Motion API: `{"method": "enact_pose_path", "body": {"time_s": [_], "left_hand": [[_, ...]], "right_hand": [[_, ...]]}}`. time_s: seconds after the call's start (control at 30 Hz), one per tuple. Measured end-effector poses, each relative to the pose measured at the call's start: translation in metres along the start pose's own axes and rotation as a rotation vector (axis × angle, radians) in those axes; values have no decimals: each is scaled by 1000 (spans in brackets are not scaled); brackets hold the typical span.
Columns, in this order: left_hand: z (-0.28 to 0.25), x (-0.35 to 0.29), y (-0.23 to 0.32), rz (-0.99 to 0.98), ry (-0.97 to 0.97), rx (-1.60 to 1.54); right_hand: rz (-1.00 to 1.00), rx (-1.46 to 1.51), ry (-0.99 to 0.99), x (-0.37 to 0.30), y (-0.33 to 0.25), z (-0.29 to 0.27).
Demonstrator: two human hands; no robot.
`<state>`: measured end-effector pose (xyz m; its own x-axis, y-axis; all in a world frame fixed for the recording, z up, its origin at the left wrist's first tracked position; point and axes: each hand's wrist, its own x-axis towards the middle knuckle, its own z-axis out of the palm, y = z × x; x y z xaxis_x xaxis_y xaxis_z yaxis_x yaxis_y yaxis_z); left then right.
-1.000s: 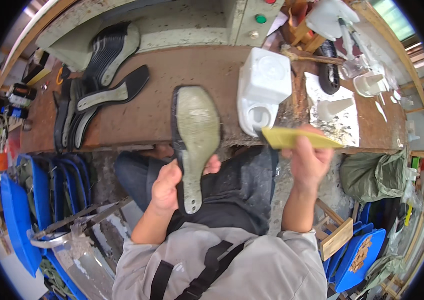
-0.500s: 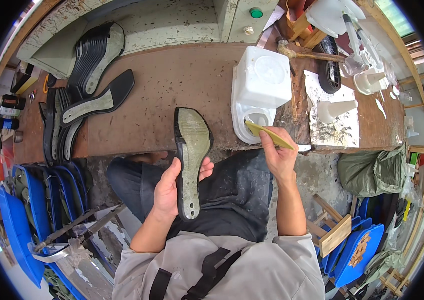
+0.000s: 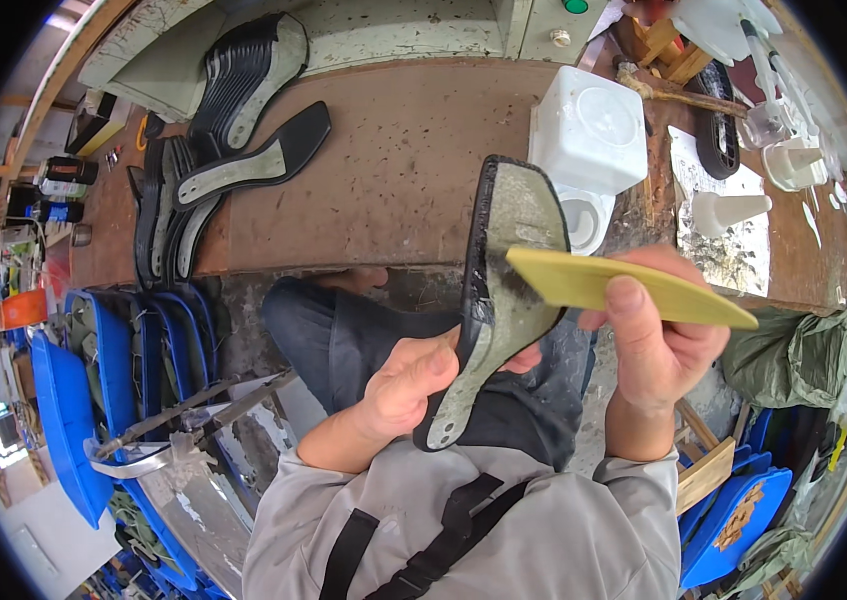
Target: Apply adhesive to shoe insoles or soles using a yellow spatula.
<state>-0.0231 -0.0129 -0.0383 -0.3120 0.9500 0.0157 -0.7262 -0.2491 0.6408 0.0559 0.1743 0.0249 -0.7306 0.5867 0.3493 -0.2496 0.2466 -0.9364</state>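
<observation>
My left hand point(image 3: 409, 385) is closed round the narrow part of a shoe sole point(image 3: 527, 205), black-edged with a grey-green face turned up. The sole is raised over my lap, its wide end pointing away and its end with small holes toward me. In my right hand point(image 3: 659, 350) is a flat yellow spreader point(image 3: 574, 278), pinched between thumb and fingers. Its tip lies over the wide part of the sole, near the dark edge; whether it presses on the face I cannot tell. Behind the sole, a white plastic container point(image 3: 596, 130) stands upside down on a white base point(image 3: 589, 212), partly hidden.
More black soles point(image 3: 244, 95) are stacked on the brown workbench point(image 3: 394, 130) at the left. A hammer point(image 3: 689, 97), a white nozzle point(image 3: 729, 212) and a stained paper sheet point(image 3: 734, 255) lie at the right. Blue trays point(image 3: 69, 425) stand left of my legs.
My right hand has brought the yellow spreader from the white base to over the sole. My left hand has raised and tilted the sole. The view has shifted, too.
</observation>
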Motion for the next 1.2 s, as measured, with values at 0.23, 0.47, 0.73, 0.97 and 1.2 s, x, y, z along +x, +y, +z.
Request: {"method": "enact_pose_path", "body": {"time_s": [0.23, 0.47, 0.73, 0.97, 1.2], "left_hand": [[23, -9, 14, -25, 89, 45], [41, -17, 20, -7, 49, -23], [49, -22, 20, -71, 110, 45], [64, -20, 20, -59, 134, -67], [77, -17, 24, -75, 181, -117]], "right_hand": [[-308, -87, -95, -12, -18, 4], [-535, -77, -216, -20, -24, -6], [-639, -124, -219, -30, -31, -8], [-664, -110, -221, -38, -34, -4], [-632, -94, -156, -51, -35, -2]]}}
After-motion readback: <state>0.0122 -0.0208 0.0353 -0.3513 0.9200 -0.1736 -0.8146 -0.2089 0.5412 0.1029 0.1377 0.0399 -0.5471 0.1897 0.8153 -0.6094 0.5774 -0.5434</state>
